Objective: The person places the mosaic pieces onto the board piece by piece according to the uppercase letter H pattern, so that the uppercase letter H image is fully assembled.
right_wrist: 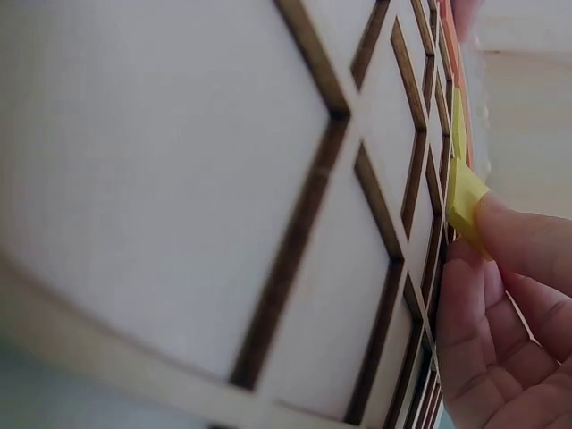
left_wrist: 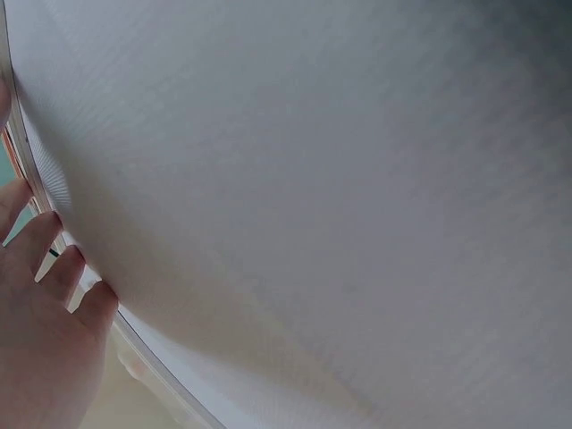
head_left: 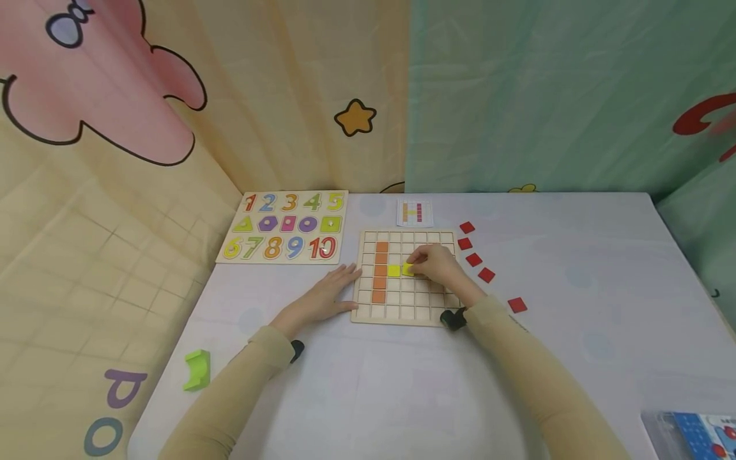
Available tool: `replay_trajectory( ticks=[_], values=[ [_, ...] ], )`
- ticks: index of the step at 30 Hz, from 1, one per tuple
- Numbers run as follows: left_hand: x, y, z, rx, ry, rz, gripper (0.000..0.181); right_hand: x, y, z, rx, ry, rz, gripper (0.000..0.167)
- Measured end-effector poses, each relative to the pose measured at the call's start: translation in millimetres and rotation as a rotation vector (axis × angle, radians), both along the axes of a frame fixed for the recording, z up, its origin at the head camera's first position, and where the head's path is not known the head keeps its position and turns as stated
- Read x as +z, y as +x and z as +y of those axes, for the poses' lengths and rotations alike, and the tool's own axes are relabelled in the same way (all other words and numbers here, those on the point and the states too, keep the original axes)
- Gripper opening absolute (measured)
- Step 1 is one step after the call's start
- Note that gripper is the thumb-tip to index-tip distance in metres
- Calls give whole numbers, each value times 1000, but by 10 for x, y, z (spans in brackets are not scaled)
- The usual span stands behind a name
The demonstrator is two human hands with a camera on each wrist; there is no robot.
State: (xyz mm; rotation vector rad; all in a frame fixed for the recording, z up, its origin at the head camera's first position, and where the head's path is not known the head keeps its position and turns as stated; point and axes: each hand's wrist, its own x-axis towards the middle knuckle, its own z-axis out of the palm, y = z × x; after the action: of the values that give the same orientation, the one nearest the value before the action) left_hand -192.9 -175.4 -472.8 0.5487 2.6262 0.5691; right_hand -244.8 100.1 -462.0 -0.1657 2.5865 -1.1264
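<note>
A wooden grid board (head_left: 405,312) lies on the table, with a column of orange square tiles (head_left: 381,271) in its left part. One yellow tile (head_left: 393,271) sits in a cell right beside that column. My right hand (head_left: 438,263) pinches a second yellow tile (right_wrist: 465,198) between thumb and fingers, tilted at the cell to the right of the first. My left hand (head_left: 322,297) rests with straight fingers against the board's left edge; in the left wrist view its fingertips (left_wrist: 100,299) touch the rim.
Several red square tiles (head_left: 474,259) lie right of the board. A pattern card (head_left: 415,213) is behind it. A number-and-shape puzzle board (head_left: 282,227) stands at the back left. A green block (head_left: 198,370) lies front left, and a blue-printed package (head_left: 698,434) sits front right.
</note>
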Motion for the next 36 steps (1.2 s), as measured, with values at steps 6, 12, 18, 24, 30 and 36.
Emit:
replay_trajectory(
  ticks=[6, 12, 18, 24, 30, 36],
  values=[
    [7, 10, 15, 5, -3, -6, 81, 22, 19, -12, 24, 30, 7, 13],
    [5, 26, 16, 3, 3, -3, 81, 47, 42, -40, 63, 58, 27, 14],
    [-16, 43, 11, 11, 8, -13, 81, 20, 48, -59, 82, 78, 33, 12],
    [-13, 46, -7, -4, 8, -6, 81, 69, 101, 42, 49, 26, -2, 21],
    [8, 26, -9, -14, 2, 4, 80, 162, 206, 402, 10, -20, -9, 32],
    [36, 23, -12, -32, 16, 19, 79, 186, 378, 897, -91, 1, -39, 36]
  ],
)
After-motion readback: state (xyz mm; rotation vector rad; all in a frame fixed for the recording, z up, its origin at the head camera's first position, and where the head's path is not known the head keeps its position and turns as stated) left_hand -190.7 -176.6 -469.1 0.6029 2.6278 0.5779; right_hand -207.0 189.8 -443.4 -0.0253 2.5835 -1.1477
